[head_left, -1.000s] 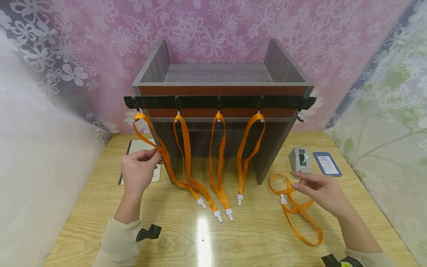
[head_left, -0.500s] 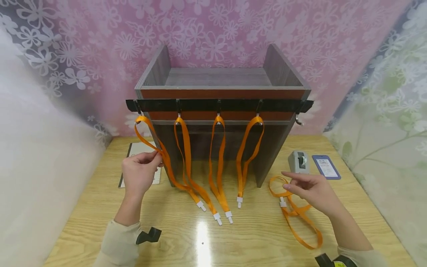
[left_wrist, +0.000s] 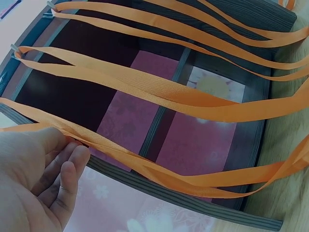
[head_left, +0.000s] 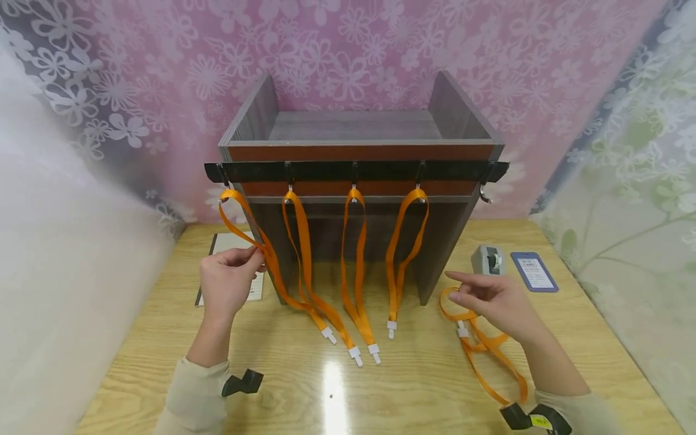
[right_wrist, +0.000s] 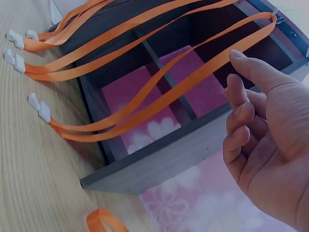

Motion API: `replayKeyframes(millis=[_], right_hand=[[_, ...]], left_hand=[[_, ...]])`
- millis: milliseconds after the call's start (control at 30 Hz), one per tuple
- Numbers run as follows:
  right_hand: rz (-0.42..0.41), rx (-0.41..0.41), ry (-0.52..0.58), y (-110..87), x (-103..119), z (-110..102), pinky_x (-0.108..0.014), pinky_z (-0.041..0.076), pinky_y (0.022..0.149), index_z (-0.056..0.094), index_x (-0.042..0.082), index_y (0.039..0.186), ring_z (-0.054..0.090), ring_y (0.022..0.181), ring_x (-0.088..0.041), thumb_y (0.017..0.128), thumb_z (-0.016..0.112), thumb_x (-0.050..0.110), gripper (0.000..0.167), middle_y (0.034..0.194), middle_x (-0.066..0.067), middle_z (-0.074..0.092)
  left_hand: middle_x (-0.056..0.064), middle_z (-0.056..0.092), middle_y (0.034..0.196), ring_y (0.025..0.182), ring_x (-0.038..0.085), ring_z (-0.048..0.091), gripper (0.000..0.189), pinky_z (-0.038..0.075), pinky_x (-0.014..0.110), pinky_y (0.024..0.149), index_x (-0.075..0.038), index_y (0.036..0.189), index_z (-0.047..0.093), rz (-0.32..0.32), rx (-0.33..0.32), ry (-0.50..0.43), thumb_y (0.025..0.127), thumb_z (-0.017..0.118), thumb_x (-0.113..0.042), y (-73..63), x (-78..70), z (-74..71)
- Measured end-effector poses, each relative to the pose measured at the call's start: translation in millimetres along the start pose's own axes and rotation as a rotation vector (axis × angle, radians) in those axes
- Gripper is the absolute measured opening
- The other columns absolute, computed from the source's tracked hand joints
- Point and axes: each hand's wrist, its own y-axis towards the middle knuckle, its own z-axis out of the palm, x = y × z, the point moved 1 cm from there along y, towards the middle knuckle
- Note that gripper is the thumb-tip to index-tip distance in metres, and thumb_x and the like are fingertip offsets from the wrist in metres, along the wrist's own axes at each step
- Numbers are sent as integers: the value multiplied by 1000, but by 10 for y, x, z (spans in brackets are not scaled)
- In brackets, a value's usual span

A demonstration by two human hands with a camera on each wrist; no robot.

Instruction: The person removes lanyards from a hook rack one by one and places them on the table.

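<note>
In the head view, taking the shelf (head_left: 353,127) as the dial's centre, the left hand (head_left: 227,281) is at eight o'clock, thumb and finger pinched together with no gap on the leftmost strap (head_left: 275,272), just below its upper loop; the other fingers curl loosely. That strap hangs from the nine o'clock end of the bar (head_left: 326,171) and runs from the pinch between four and five o'clock, overlapping the second strap (head_left: 306,248) low down. A third strap (head_left: 360,266) and a fourth strap (head_left: 389,266) hang in turn towards three o'clock, white clips at their lower ends. A hook (head_left: 486,194) marks the bar's three o'clock end. The right hand (head_left: 497,302) is in the air at four o'clock, thumb and forefinger apart, remaining fingers bent, holding nothing. Below it, at six o'clock, the loose strap (head_left: 483,348) lies looped on the table (head_left: 272,386), apart from the hand. From this hand the dispenser (head_left: 483,261) stands near twelve o'clock and the badge (head_left: 534,272) lies at two. The notebook (head_left: 254,290) lies beyond the left hand, partly covered by it.
</note>
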Motion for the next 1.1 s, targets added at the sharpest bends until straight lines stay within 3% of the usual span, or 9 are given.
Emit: replayKeyframes(millis=[200,433,567,833,1100], right_hand=[[-35,42,60,48,62,78,-29,45,44,63,-6,129,52,51,-14,92,69,1,39,78,2,71],[-43,112,78,118,127,164,-29,49,45,56,-7,137,55,50,-19,93,68,4,47,82,5,74],[-4,110,67,153,128,183,-30,51,48,54,-4,140,57,51,-22,94,69,7,50,82,5,74],[8,105,91,251,148,225,-31,55,50,52,0,143,59,51,-15,95,67,9,51,85,5,75],[14,58,119,331,217,298,-30,56,52,50,-2,144,62,53,-20,94,69,9,55,89,6,77]], left_hand=[[9,77,76,55,1,69,14,57,18,58,1,93,80,12,8,0,87,75,-11,1,-3,-9],[1,76,71,56,7,70,13,57,18,58,2,91,80,14,-2,-7,87,76,-10,4,7,-16],[4,77,74,56,6,71,13,58,18,59,2,92,80,18,-1,-7,87,76,-9,5,12,-11],[10,77,74,54,5,69,13,58,20,58,2,90,80,25,2,-25,87,75,-9,25,5,-6],[2,76,72,54,2,69,13,58,19,56,1,92,80,3,7,-24,87,76,-10,14,10,-15]])
